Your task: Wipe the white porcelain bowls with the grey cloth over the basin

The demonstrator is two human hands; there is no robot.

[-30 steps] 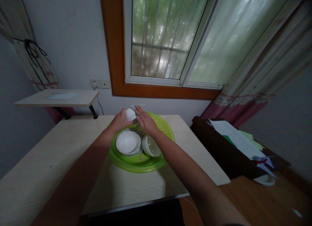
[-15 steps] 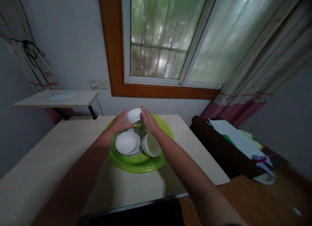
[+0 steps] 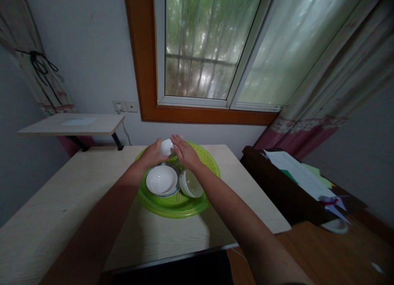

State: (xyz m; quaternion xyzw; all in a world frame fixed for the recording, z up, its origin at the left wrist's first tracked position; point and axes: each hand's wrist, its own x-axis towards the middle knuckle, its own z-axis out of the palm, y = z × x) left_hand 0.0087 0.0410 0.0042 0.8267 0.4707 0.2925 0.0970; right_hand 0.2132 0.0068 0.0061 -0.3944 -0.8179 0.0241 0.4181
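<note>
A small white bowl [image 3: 166,147] is held tilted above the far part of a round green plastic tray or basin [image 3: 175,213]. My left hand [image 3: 153,153] grips its left side, the thumb near the lower edge. My right hand [image 3: 186,153] lies against its right side, fingers long and close together, hiding that part. Below my hands, a white bowl [image 3: 161,180] sits on other dishes at the left of the green tray. Beside it on the right, a patterned bowl [image 3: 192,183] rests tipped on its side. Thin sticks like chopsticks [image 3: 178,197] show between them.
The tray stands on a pale wooden table [image 3: 92,178]. A small raised shelf [image 3: 74,124] with a paper is at the back left. Wall sockets [image 3: 124,106] and a window [image 3: 200,51] are behind. Right of the table is dark furniture [image 3: 273,182] with papers [image 3: 295,174] on it.
My right hand has shifted left across the bowl and now covers more of it. The bowl has turned slightly. My left hand and the other dishes stay in place.
</note>
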